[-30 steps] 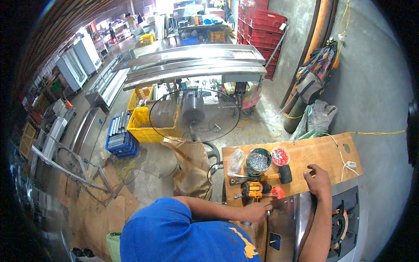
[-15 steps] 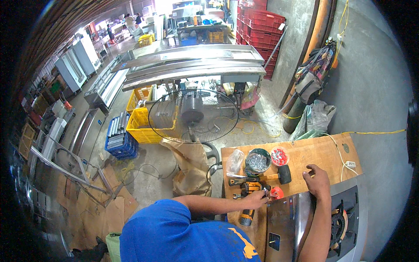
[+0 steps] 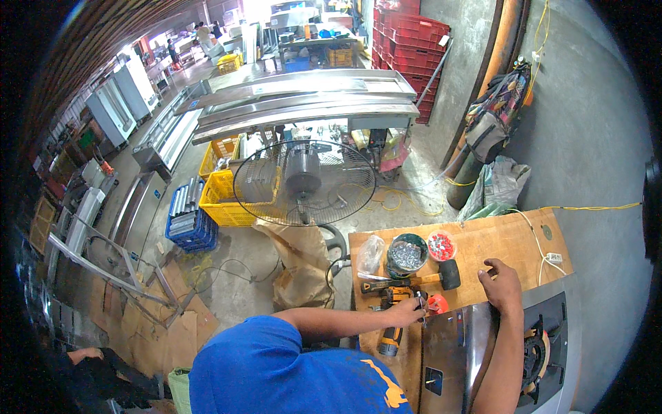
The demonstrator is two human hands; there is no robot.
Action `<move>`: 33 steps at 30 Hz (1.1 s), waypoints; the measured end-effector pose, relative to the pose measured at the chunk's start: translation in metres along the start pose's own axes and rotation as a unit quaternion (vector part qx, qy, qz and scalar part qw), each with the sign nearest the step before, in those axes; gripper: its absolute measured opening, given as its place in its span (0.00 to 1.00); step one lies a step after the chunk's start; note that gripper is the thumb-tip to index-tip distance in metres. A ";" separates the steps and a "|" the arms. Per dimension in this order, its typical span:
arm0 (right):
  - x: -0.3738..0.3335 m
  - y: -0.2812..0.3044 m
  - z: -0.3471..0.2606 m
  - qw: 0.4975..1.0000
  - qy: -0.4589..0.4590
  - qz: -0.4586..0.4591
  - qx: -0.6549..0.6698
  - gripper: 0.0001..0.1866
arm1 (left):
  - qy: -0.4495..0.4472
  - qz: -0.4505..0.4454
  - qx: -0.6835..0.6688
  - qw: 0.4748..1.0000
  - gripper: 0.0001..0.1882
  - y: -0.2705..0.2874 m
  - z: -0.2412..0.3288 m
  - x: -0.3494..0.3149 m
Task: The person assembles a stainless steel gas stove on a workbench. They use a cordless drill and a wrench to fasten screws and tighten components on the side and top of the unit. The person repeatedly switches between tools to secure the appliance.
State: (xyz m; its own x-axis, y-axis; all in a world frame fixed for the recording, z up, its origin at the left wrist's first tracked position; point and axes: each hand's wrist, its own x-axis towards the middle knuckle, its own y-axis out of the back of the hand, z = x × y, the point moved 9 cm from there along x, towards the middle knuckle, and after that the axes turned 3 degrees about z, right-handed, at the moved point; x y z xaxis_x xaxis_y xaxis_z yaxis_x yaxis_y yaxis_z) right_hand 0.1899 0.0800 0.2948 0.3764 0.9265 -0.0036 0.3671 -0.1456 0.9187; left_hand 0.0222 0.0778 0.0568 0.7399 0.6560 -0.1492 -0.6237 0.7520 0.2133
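My left hand [image 3: 405,312] is closed in a pinch beside the orange-and-black cordless drill [image 3: 394,298]. A small dark metallic piece shows at its fingertips, too small to name. Just right of those fingers lies a red-orange round item [image 3: 437,304]. My right hand [image 3: 503,284] rests at the far edge of the steel gas stove [image 3: 441,345], thumb and forefinger apart, with nothing visible between them. On the stove's right side sits a black burner grate [image 3: 534,355]. A rubber mallet [image 3: 449,274] lies beyond the drill.
On the wooden bench [image 3: 503,241] stand a tub of metal fasteners [image 3: 407,255], a tub of red and white pieces [image 3: 441,245] and a clear plastic bag [image 3: 371,255]. A white cord [image 3: 534,241] crosses its right end. A floor fan [image 3: 305,183] stands beyond, near yellow crates [image 3: 224,200].
My left hand has shifted slightly by the red-orange item; my right hand stays in place. At the lower left, another person's arm and dark-clothed legs have come further into view.
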 end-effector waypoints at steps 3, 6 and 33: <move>0.000 -0.002 0.002 1.000 -0.013 -0.012 0.013 0.21 | -0.013 -0.023 0.034 0.999 0.09 -0.012 0.000 -0.004; 0.001 -0.001 0.002 1.000 -0.011 -0.009 0.012 0.22 | 0.008 -0.016 -0.006 1.000 0.09 -0.012 -0.007 -0.005; 0.001 -0.001 0.002 1.000 -0.010 -0.010 -0.003 0.22 | -0.130 0.060 0.160 0.977 0.14 -0.016 0.020 -0.002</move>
State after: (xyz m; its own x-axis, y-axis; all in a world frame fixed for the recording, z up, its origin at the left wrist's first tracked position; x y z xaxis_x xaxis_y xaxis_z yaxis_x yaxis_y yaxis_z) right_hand 0.1915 0.0805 0.2929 0.3863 0.9219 -0.0291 0.3699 -0.1260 0.9205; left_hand 0.0355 0.0633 0.0736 0.7308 0.6686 0.1375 -0.6305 0.5839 0.5113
